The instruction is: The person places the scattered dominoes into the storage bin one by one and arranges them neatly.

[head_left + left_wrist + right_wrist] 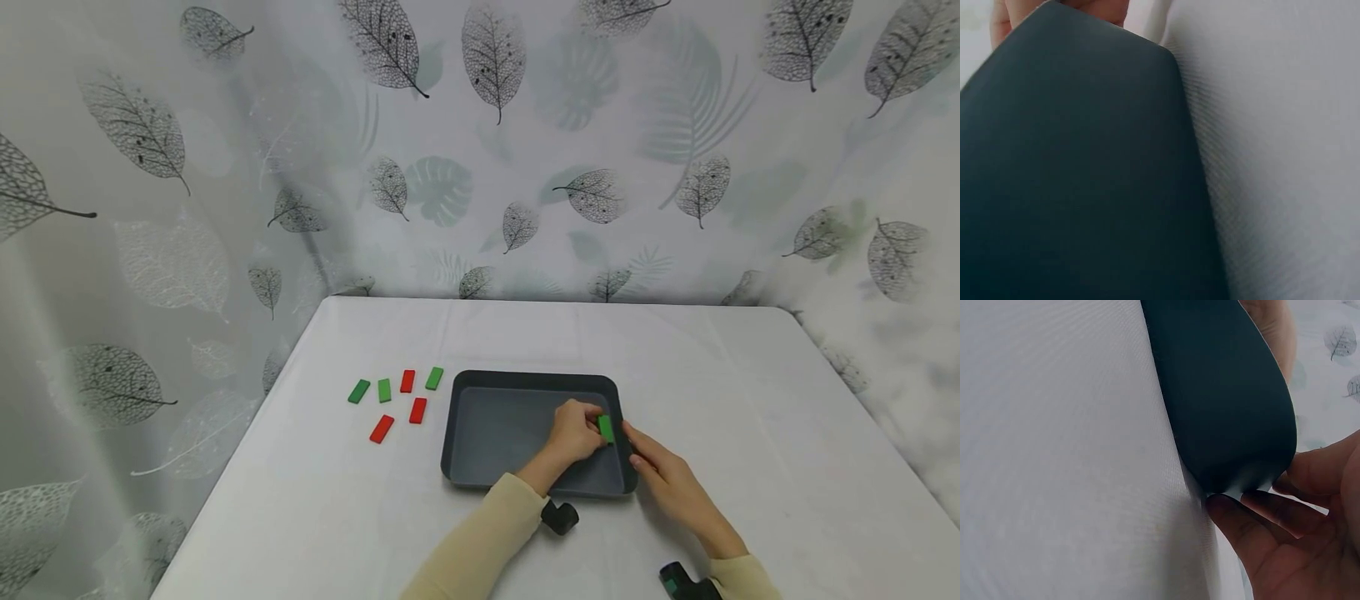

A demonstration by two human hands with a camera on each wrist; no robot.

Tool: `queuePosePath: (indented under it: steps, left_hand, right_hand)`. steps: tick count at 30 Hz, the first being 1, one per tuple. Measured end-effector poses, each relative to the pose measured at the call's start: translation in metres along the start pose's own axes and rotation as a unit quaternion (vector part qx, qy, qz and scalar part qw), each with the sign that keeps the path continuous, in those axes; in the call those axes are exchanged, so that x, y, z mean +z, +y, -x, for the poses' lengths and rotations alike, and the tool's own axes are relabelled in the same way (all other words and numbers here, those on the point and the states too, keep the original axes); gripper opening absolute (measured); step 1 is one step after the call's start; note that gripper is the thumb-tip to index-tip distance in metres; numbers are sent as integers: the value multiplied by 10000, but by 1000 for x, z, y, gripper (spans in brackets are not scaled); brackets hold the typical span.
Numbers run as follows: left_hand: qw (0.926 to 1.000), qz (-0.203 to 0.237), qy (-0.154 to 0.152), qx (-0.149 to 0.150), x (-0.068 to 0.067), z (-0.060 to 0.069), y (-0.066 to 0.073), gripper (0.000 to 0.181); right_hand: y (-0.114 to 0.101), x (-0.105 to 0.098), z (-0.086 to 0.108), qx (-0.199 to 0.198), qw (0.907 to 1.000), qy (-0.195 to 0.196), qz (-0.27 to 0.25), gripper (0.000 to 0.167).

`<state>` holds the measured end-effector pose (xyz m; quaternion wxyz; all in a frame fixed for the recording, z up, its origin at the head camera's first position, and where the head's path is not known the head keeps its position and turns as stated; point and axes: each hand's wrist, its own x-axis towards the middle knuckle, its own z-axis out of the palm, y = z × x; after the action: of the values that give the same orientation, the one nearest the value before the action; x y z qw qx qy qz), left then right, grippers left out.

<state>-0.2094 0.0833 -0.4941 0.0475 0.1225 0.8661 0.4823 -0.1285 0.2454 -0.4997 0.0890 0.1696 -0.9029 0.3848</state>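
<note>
A dark grey rectangular tray point(495, 483) sits on the white table. My left hand point(573, 432) reaches over its near side and pinches a green block point(605, 429) by the right inner wall. Whether that block touches the tray floor, I cannot tell. At the tray's right wall, my right hand point(675, 487) holds the edge from outside; the right wrist view has these fingers point(1241, 528) against the tray's end point(1229, 394). The tray's outer wall point(1085, 156) fills much of the left wrist view, hiding the block there.
Left of the tray lie three red blocks, one nearest the front point(382, 429), and three green blocks, one farthest left point(359, 392). They are spread apart on the white tablecloth point(300, 500). A leaf-patterned curtain point(525, 208) hangs behind the table and along its sides.
</note>
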Motion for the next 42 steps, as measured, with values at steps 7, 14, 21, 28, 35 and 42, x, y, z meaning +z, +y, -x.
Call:
queuePosePath:
  steps: [7,14,21,28,35,42]
  left_hand:
    - [9984,-428,-53,370,1,-1,-2,35]
    - [9944,-809,-184,650,0,0,-3,35]
    - [9928,-1023,-249,569,-8,9,1,48]
    - [9897,-1049,31,970,-70,34,11,52]
    - [9906,-423,681,1108,-176,59,-24,44]
    - [9963,-716,331,-335,-258,85,-88,55]
  right_hand:
    - [1,0,-1,-110,9999,65,-20,45]
    - [0,0,-1,-133,9999,60,-32,45]
    - [-1,0,-2,-218,9997,81,58,45]
    - [1,2,-1,-241,9996,149,-60,44]
    - [1,3,-1,-314,9994,176,-18,44]
    - [0,1,-1,-464,9988,170,-61,44]
